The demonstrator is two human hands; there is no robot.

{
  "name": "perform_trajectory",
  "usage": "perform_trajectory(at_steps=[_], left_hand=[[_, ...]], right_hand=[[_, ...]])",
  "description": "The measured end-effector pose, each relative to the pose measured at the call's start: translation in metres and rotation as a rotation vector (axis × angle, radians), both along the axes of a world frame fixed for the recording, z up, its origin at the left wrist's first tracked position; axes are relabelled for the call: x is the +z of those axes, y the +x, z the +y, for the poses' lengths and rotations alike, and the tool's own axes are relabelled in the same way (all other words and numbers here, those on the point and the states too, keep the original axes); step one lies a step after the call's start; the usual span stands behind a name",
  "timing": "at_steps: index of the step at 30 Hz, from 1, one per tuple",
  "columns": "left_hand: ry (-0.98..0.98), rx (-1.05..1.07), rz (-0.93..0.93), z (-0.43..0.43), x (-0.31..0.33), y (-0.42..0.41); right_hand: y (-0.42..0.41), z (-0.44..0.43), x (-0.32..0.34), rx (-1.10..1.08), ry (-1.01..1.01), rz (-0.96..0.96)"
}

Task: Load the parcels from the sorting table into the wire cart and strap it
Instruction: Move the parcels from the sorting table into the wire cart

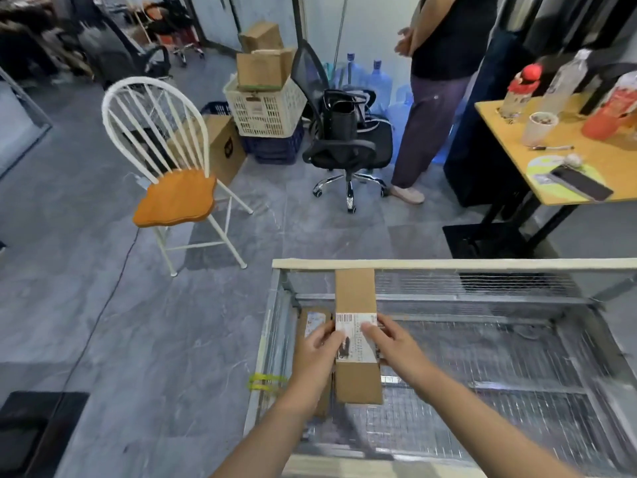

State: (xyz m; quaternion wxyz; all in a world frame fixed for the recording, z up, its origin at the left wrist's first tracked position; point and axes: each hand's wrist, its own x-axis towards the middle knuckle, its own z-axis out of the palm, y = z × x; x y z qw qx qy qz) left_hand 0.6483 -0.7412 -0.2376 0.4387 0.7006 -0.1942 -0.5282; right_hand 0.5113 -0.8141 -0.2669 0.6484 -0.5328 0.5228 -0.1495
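Reaches forward and down with both bare forearms, close together. Grips the parcel (355,292) from two sides: left hand (319,346) at its left edge, right hand (393,343) at its right edge, fingertips on top.

Two hands are counted, the left hand (317,345) and the right hand (387,338). Two parcels are seen at the one wire cart (448,264): a long parcel (356,291) and a smaller parcel (314,320). Three cardboard boxes (262,69) are counted beyond it. Two chairs are plainly made out, a white chair (155,132) and a black office chair (344,153). One worktop (610,160) is seen, on which one cup (537,127) and one phone (580,182) are counted. One white crate (265,112) is noted.
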Motion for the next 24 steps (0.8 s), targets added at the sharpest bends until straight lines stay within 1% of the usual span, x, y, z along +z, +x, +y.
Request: perform_trajectory(at_steps=[5, 10, 13, 16, 21, 24], left_hand=[[0.117, -0.014, -0.016, -0.013, -0.082, -0.01], [0.253, -0.043, 0.023, -0.013, -0.186, -0.012], [0.309, -0.071, 0.034, -0.013, -0.25, -0.008], [0.372, -0.121, 0.048, -0.016, -0.309, -0.003], [0.411, -0.222, 0.001, -0.023, -0.406, -0.009], [0.418, -0.228, -0.023, -0.029, -0.45, -0.005]], right_hand=[[-0.011, -0.009, -0.08, 0.034, 0.12, 0.06], [-0.013, -0.01, -0.185, 0.087, 0.239, 0.152], [-0.013, -0.008, -0.245, 0.085, 0.272, 0.177], [-0.012, -0.008, -0.303, 0.053, 0.351, 0.192], [-0.008, -0.015, -0.397, 0.044, 0.429, 0.262], [0.001, -0.017, -0.439, 0.115, 0.424, 0.312]])
